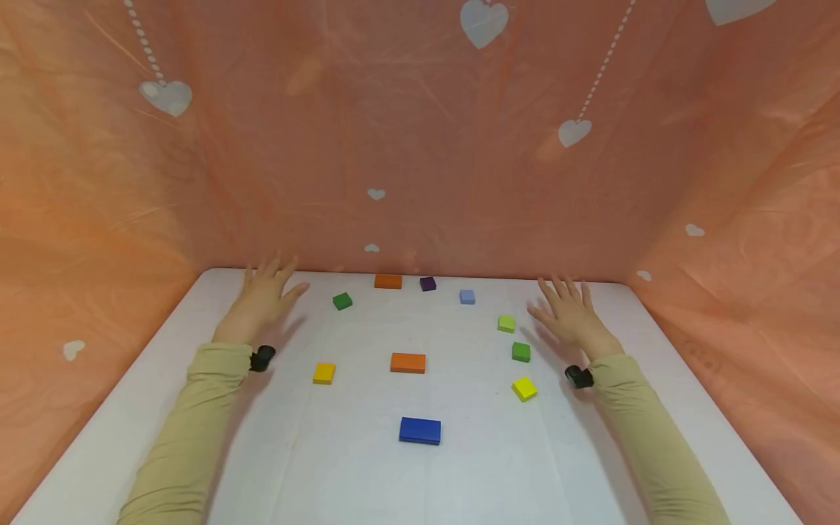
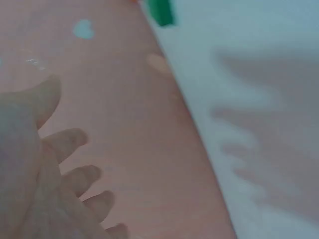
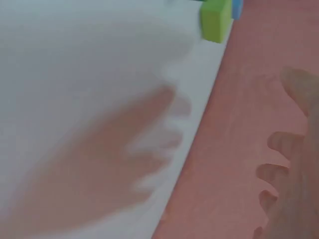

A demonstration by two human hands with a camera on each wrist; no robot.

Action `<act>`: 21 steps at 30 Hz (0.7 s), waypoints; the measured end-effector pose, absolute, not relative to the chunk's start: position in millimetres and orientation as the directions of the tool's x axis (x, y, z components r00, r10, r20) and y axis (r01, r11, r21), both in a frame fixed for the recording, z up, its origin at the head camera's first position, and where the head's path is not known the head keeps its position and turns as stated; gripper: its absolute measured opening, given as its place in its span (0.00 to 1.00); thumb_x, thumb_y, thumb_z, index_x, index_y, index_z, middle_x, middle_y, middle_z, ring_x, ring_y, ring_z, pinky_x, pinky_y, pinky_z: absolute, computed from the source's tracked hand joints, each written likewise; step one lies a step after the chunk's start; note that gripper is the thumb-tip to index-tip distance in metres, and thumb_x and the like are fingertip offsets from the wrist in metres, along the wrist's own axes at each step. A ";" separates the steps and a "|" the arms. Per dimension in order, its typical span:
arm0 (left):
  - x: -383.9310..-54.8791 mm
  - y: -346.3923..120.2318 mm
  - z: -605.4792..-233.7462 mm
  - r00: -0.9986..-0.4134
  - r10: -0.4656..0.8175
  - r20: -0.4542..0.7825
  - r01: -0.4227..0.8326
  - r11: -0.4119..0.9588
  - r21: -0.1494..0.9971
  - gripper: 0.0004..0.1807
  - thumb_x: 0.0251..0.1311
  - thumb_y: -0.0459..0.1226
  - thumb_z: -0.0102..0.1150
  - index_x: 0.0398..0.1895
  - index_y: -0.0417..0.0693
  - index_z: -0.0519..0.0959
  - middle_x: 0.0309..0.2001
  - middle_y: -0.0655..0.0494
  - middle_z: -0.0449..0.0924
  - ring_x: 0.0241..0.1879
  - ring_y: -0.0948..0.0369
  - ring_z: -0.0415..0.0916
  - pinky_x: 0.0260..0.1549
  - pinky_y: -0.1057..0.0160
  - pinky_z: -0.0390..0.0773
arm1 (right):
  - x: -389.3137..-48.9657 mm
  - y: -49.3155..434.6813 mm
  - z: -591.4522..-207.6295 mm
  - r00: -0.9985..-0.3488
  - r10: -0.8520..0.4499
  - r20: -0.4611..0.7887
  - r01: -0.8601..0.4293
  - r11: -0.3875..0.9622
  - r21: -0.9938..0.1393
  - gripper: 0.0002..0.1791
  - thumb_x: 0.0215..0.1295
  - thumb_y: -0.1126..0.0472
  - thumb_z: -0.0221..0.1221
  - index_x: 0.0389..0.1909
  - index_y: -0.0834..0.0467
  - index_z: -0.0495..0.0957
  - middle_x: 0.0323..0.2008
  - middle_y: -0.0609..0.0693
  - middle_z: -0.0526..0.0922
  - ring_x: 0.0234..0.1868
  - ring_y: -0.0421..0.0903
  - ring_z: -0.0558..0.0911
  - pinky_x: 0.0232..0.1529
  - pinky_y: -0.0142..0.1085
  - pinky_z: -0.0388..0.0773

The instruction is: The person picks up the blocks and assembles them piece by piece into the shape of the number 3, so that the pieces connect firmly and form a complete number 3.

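My left hand hovers over the far left of the white table, fingers spread and holding nothing. Nearest to it lies a dark green block, seen at the top edge of the left wrist view too. On the far right my right hand is held up with spread fingers, and its palm has nothing in it. Beside it are a lime block, a green block and a yellow block. Shadows of both hands fall on the tabletop in the wrist views.
On the white table also lie a blue block, an orange block, an amber block, another orange block, a purple block and a light blue block. An orange curtain with hearts encloses the back and sides.
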State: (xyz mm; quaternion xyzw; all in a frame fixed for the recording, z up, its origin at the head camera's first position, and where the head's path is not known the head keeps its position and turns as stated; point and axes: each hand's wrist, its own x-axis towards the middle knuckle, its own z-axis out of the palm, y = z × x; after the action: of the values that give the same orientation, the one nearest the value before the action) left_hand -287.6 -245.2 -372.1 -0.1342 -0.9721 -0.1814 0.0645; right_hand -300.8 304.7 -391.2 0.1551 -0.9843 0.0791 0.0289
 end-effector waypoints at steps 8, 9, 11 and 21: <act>-285.7 -228.7 -346.3 -0.940 0.318 0.123 0.334 0.783 0.525 0.41 0.66 0.53 0.53 0.70 0.33 0.56 0.70 0.32 0.50 0.69 0.37 0.45 0.63 0.35 0.49 | -304.0 297.0 -373.3 -0.919 -0.357 0.168 -0.387 0.899 -0.204 0.37 0.69 0.48 0.54 0.69 0.68 0.57 0.66 0.68 0.61 0.68 0.68 0.54 0.66 0.63 0.42; -284.8 -226.2 -343.3 -0.935 0.331 0.125 0.344 0.770 0.537 0.41 0.65 0.53 0.54 0.71 0.34 0.57 0.70 0.34 0.52 0.69 0.38 0.46 0.64 0.36 0.50 | -303.8 295.7 -370.8 -0.918 -0.356 0.173 -0.388 0.895 -0.220 0.37 0.69 0.49 0.55 0.69 0.68 0.58 0.65 0.68 0.62 0.67 0.68 0.56 0.66 0.62 0.46; -282.6 -220.5 -337.5 -0.924 0.355 0.141 0.370 0.739 0.562 0.40 0.65 0.53 0.55 0.70 0.36 0.59 0.70 0.36 0.55 0.69 0.40 0.48 0.64 0.38 0.53 | -303.4 293.1 -366.3 -0.922 -0.345 0.174 -0.382 0.883 -0.273 0.35 0.68 0.51 0.56 0.68 0.68 0.60 0.65 0.68 0.64 0.65 0.66 0.61 0.65 0.61 0.53; -272.3 -197.8 -323.1 -0.884 0.440 0.158 0.398 0.532 0.747 0.34 0.64 0.47 0.58 0.69 0.44 0.63 0.63 0.45 0.69 0.65 0.48 0.61 0.61 0.44 0.63 | -303.6 287.6 -354.1 -0.958 -0.267 0.104 -0.282 0.821 -0.496 0.36 0.69 0.50 0.55 0.67 0.69 0.58 0.62 0.69 0.66 0.62 0.67 0.66 0.59 0.60 0.65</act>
State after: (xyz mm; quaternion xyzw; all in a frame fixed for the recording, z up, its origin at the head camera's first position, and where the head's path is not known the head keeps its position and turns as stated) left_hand -272.3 -197.8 -323.1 -0.2395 -0.8749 -0.4202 -0.0248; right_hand -303.6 287.6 -354.1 0.1439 -0.9541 0.2624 0.0150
